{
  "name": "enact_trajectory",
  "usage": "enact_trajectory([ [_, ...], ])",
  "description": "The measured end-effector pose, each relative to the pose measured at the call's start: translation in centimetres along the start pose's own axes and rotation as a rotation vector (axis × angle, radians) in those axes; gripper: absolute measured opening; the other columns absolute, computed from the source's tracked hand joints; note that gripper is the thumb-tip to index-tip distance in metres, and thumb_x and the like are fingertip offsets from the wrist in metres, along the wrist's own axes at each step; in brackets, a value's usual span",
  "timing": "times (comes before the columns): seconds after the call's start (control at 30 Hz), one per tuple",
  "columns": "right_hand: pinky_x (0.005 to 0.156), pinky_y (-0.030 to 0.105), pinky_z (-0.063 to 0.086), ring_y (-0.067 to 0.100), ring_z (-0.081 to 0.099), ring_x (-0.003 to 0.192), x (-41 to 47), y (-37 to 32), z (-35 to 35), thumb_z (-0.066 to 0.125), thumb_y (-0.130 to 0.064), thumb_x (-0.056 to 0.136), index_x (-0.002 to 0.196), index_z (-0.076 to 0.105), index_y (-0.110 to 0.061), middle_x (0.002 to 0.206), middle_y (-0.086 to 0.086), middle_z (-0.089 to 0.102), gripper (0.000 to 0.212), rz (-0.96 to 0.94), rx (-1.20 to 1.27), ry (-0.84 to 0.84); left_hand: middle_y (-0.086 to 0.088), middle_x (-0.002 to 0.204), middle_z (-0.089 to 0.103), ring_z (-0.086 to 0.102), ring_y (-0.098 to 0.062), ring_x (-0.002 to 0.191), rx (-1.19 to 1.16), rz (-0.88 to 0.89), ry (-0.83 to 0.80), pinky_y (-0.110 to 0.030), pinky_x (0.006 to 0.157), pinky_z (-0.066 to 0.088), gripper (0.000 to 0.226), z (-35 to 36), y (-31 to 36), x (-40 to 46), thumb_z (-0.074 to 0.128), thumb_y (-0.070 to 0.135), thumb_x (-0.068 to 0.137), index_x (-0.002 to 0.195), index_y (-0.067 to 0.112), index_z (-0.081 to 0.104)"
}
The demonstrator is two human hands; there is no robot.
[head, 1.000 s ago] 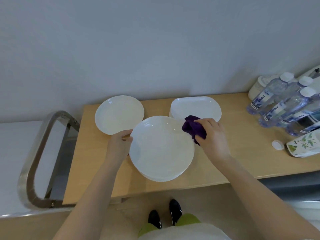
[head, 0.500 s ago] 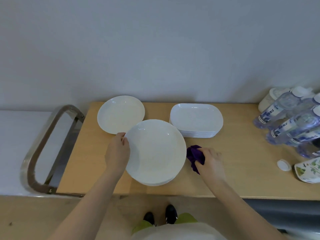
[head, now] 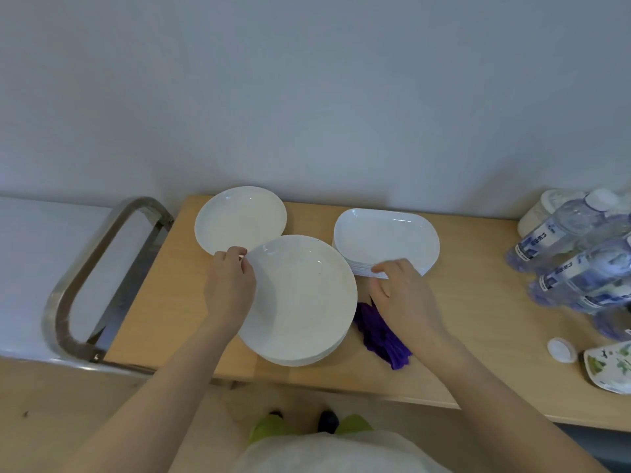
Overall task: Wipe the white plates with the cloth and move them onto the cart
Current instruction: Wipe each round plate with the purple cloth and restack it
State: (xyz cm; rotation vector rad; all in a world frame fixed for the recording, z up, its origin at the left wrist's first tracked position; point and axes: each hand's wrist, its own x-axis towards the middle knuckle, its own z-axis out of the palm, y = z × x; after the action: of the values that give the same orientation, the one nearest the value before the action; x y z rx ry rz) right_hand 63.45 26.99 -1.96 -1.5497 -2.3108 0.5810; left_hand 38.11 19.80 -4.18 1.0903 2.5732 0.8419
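A stack of round white plates [head: 304, 298] sits at the middle of the wooden table [head: 478, 322]. My left hand [head: 228, 285] pinches the left rim of the top plate. The purple cloth [head: 382, 336] lies loose on the table, just right of the stack. Above the cloth, my right hand [head: 403, 295] holds nothing, its fingers relaxed and pointing at the gap between the round stack and a stack of oval white plates [head: 386, 240]. A single round white plate [head: 239, 220] lies at the back left. The cart [head: 34, 268] stands left of the table.
The cart's metal handle [head: 99, 268] rises right against the table's left end. Several water bottles [head: 580, 254], a white container [head: 546, 209], a loose white cap [head: 561, 349] and a printed pouch [head: 611, 370] crowd the right end. The wall runs close behind.
My right hand has let go of the purple cloth, which now lies on the table, and has risen toward the plates. My left hand stays on the top plate's left rim.
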Motion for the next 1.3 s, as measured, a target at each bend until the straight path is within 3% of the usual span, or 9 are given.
enact_trajectory([
  [0.17, 0.086, 0.037, 0.046, 0.02, 0.055, 0.104, 4.2, -4.9, -0.8, 0.046, -0.022, 0.095, 0.116, 0.059, -0.017, 0.117, 0.001, 0.056, 0.025, -0.104, 0.127, 0.027, -0.01, 0.114, 0.057, 0.052, -0.026, 0.105, 0.004, 0.078, 0.02, -0.041, 0.078, 0.047, 0.031, -0.6, 0.9, 2.0, 0.036, 0.013, 0.098, 0.121, 0.01, 0.057],
  [0.37, 0.078, 0.04, 0.049, 0.027, 0.056, 0.097, 8.6, -10.6, 2.5, 0.041, -0.016, 0.092, 0.108, 0.058, -0.009, 0.109, 0.004, 0.061, 0.025, -0.13, 0.082, -0.071, -0.011, 0.117, 0.056, 0.054, -0.029, 0.103, 0.025, 0.077, -0.014, -0.045, 0.079, 0.05, 0.031, -1.6, 0.0, 6.8, 0.036, 0.014, 0.1, 0.123, 0.01, 0.055],
  [0.47, 0.066, 0.036, 0.046, 0.03, 0.053, 0.079, 11.0, -12.7, 4.7, 0.042, -0.013, 0.09, 0.085, 0.054, -0.007, 0.082, 0.007, 0.056, 0.014, -0.078, 0.047, -0.148, -0.013, 0.12, 0.056, 0.057, -0.029, 0.096, 0.057, 0.06, -0.044, -0.043, 0.077, 0.051, 0.031, -2.0, -1.4, 9.2, 0.038, 0.015, 0.099, 0.126, 0.009, 0.053],
  [0.53, 0.055, 0.03, 0.035, 0.025, 0.044, 0.068, 12.8, -13.9, 6.3, 0.043, -0.01, 0.088, 0.069, 0.037, -0.015, 0.067, 0.0, 0.041, 0.02, -0.04, -0.001, -0.199, -0.013, 0.127, 0.052, 0.058, -0.029, 0.096, 0.079, 0.04, -0.091, -0.04, 0.077, 0.051, 0.033, -2.3, -2.6, 10.9, 0.039, 0.016, 0.1, 0.13, 0.007, 0.049],
  [0.8, 0.05, 0.024, 0.03, 0.017, 0.043, 0.065, 18.6, -15.7, 11.8, 0.044, -0.008, 0.091, 0.096, 0.049, -0.011, 0.072, 0.0, 0.04, 0.008, 0.184, -0.135, -0.287, -0.025, 0.133, 0.04, 0.051, -0.037, 0.105, 0.162, -0.048, -0.295, -0.037, 0.077, 0.043, 0.04, -2.4, -7.2, 16.8, 0.043, 0.014, 0.099, 0.131, -0.007, 0.035],
  [0.97, 0.046, 0.021, 0.023, 0.012, 0.038, 0.058, 20.9, -15.2, 14.2, 0.042, -0.006, 0.091, 0.071, 0.04, -0.011, 0.071, 0.0, 0.039, 0.021, 0.31, -0.198, -0.349, -0.017, 0.108, 0.054, 0.051, -0.023, 0.075, 0.087, -0.09, -0.396, -0.026, 0.053, 0.039, 0.028, -1.2, -9.0, 20.2, 0.042, 0.011, 0.098, 0.121, -0.004, 0.043],
  [1.03, 0.047, 0.022, 0.026, 0.017, 0.046, 0.069, 21.5, -15.1, 15.0, 0.043, -0.006, 0.091, 0.089, 0.051, -0.005, 0.081, 0.004, 0.045, 0.008, 0.34, -0.191, -0.372, -0.012, 0.096, 0.053, 0.048, -0.02, 0.068, 0.072, -0.084, -0.435, -0.025, 0.046, 0.033, 0.027, -0.7, -9.6, 21.2, 0.041, 0.008, 0.097, 0.121, -0.003, 0.045],
  [1.17, 0.06, 0.027, 0.038, 0.026, 0.057, 0.092, 21.6, -14.8, 16.5, 0.043, -0.005, 0.091, 0.119, 0.047, 0.001, 0.109, 0.014, 0.056, 0.029, 0.367, -0.17, -0.39, -0.013, 0.095, 0.053, 0.047, -0.022, 0.071, 0.014, -0.107, -0.472, -0.026, 0.046, 0.032, 0.027, 0.0, -10.2, 22.0, 0.04, 0.0, 0.092, 0.118, -0.003, 0.045],
  [1.3, 0.047, 0.023, 0.032, 0.018, 0.05, 0.071, 21.7, -14.4, 17.0, 0.044, -0.005, 0.091, 0.118, 0.046, 0.001, 0.096, 0.009, 0.056, 0.028, 0.402, -0.097, -0.338, -0.007, 0.088, 0.051, 0.046, -0.015, 0.068, -0.093, -0.137, -0.492, -0.027, 0.048, 0.034, 0.03, 0.3, -10.2, 22.3, 0.041, -0.002, 0.087, 0.117, 0.0, 0.046],
])
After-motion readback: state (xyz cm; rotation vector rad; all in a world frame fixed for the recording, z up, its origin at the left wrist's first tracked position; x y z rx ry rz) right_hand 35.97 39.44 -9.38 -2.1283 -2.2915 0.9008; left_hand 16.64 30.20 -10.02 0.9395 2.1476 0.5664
